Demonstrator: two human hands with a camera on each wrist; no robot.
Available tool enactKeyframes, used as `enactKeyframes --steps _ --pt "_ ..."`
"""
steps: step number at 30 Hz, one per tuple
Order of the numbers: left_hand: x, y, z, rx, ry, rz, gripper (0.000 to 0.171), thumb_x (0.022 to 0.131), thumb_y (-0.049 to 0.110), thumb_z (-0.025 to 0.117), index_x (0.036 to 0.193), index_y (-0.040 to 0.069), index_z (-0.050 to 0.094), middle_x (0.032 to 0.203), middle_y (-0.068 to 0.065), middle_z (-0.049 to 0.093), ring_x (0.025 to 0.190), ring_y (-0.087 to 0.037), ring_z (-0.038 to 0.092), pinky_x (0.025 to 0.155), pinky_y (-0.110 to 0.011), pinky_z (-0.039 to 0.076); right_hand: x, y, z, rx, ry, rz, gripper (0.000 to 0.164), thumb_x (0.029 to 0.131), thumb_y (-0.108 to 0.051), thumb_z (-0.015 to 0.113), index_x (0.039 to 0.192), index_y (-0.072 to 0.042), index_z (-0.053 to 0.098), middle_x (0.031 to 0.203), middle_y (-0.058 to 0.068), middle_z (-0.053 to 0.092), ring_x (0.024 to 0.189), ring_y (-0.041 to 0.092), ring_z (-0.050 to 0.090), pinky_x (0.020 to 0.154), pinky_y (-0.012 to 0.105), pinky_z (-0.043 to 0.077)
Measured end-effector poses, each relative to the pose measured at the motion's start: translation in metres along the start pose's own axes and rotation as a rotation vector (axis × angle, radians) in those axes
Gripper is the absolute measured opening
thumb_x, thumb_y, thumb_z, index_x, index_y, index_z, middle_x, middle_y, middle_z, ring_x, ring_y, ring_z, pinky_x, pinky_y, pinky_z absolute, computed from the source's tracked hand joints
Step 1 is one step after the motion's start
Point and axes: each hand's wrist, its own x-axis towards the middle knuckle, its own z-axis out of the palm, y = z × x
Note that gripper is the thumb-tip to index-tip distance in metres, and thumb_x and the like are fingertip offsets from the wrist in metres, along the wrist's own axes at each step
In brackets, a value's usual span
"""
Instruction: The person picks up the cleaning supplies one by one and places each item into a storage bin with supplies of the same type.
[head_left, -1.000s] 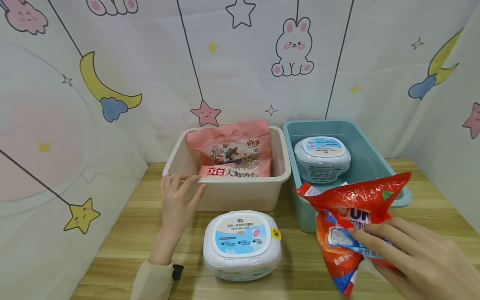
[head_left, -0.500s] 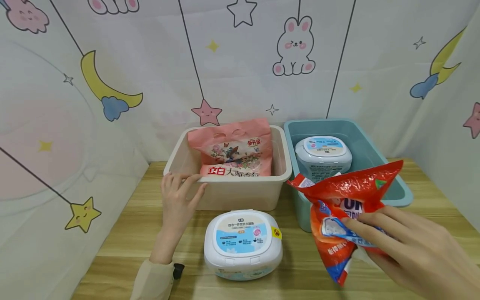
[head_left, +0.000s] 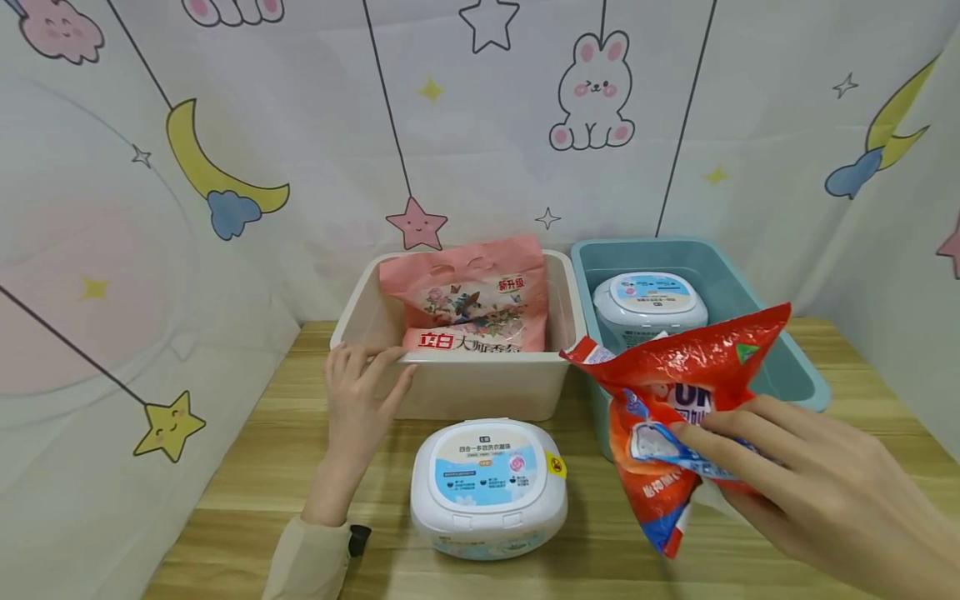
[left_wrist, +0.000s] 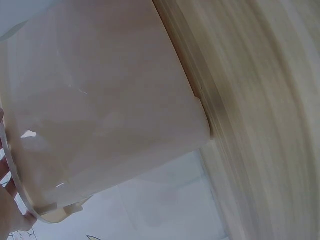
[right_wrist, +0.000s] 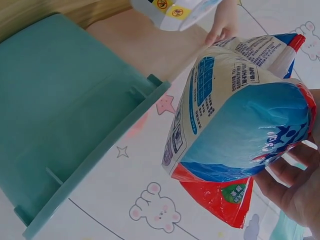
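My right hand (head_left: 817, 475) grips a red bag of laundry detergent (head_left: 675, 383), held up in front of the teal bin and overlapping its near side. In the right wrist view the bag's blue and white printed back (right_wrist: 240, 115) shows, with fingers curled under it. My left hand (head_left: 358, 404) holds the near left rim of the cream bin (head_left: 480, 390), fingers over the edge and thumb on the outside. A pink bag of laundry detergent (head_left: 480, 300) leans inside that bin. Between my hands, a white lidded tub of laundry pods (head_left: 489, 492) stands on the table.
The teal bin (head_left: 810, 387) stands right beside the cream one, with a similar white tub (head_left: 651, 308) inside. Both bins sit at the back of the wooden table (head_left: 247, 492), close to a printed curtain (head_left: 480, 125).
My right hand has carried the red bag leftward and slightly up, toward the corner between the bins. My left hand keeps its place on the cream bin's rim.
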Motion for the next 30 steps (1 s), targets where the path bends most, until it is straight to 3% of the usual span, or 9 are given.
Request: enactKeyframes --steps 7,13,30 --pt "0.000 0.000 0.000 0.012 -0.008 0.003 0.024 0.077 0.016 0.079 0.097 0.007 0.070 0.093 -0.013 0.060 0.092 -0.033 0.049 0.102 -0.059 0.030 0.010 0.007 0.004 0.003 -0.009 -0.020 0.056 0.101 -0.050 0.025 0.112 -0.019 0.071 0.094 -0.003 0.070 0.079 0.013 0.061 0.057 0.036 0.056" --pt "-0.001 -0.001 0.001 0.000 0.008 0.009 0.025 0.076 0.016 0.079 0.097 0.008 0.070 0.092 -0.012 0.060 0.091 -0.032 0.049 0.101 -0.059 0.030 0.018 0.011 0.009 0.030 0.041 -0.053 0.049 0.102 -0.043 0.030 0.111 -0.017 0.071 0.094 -0.003 0.070 0.078 0.013 0.059 0.060 0.032 0.053" --pt "0.000 0.000 0.002 -0.011 0.020 0.012 0.025 0.076 0.016 0.079 0.097 0.007 0.070 0.091 -0.012 0.060 0.089 -0.033 0.048 0.100 -0.060 0.030 0.037 0.019 0.011 0.054 0.032 -0.065 0.049 0.101 -0.042 0.031 0.112 -0.015 0.070 0.096 -0.001 0.070 0.085 0.015 0.061 0.065 0.039 0.056"
